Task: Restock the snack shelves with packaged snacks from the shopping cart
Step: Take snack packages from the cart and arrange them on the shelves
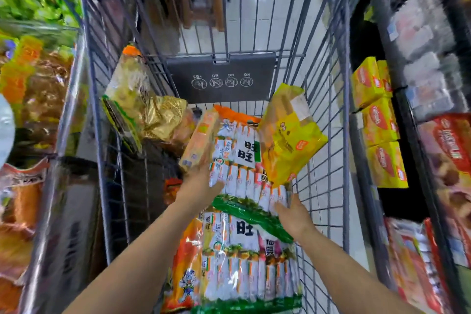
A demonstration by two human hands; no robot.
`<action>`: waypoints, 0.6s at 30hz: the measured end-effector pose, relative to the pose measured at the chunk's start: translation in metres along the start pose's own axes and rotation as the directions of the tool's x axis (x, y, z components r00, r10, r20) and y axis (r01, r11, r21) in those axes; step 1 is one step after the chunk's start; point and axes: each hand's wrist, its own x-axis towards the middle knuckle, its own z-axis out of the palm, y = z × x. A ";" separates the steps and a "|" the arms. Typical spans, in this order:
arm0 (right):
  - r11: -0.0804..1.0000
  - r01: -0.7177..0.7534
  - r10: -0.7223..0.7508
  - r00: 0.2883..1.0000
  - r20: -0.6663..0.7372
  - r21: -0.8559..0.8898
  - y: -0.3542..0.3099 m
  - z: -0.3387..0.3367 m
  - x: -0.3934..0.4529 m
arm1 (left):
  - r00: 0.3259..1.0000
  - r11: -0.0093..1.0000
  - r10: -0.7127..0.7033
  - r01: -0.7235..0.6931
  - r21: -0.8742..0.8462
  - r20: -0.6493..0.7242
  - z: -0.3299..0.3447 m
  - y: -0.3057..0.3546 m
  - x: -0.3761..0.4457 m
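I look down into a grey wire shopping cart point(328, 99) full of snack packs. Both my hands hold a large rice-cracker bag point(239, 158) with white sticks, an orange top and a green band, raised above the load. My left hand point(201, 183) grips its left edge, and my right hand point(293, 214) grips its lower right corner. A second, matching rice-cracker bag point(242, 262) lies underneath, nearer to me. A yellow biscuit pack point(288, 135) leans against the cart's right wall, touching the held bag. A gold-and-clear snack bag point(142, 107) stands at the cart's left side.
Shelves line both sides of the narrow aisle. On the right are yellow boxes point(379, 135) stacked on a dark shelf, with red and orange packs point(418, 262) below. On the left hang orange and brown snack bags point(30, 99). The cart's dark child-seat flap point(221, 79) is ahead.
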 end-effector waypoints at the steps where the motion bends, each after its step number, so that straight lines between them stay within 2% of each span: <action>1: 1.000 -0.004 0.004 1.000 0.002 0.018 0.001 0.002 0.004 | 1.000 1.000 -0.013 0.013 -0.013 -0.001 0.003 0.002 0.001; 6: 0.996 -0.020 0.023 0.999 -0.032 0.084 0.002 -0.001 0.002 | 0.997 1.000 -0.009 0.011 0.026 -0.074 0.005 0.009 -0.009; 14: 0.996 -0.092 0.093 0.996 -0.017 0.015 0.006 0.002 -0.036 | 0.995 1.000 0.007 -0.006 0.002 -0.101 -0.008 0.017 -0.057; 18: 0.984 -0.179 0.179 0.984 0.003 0.021 0.016 0.011 -0.048 | 0.995 0.988 -0.055 0.043 -0.149 -0.082 -0.017 0.014 -0.078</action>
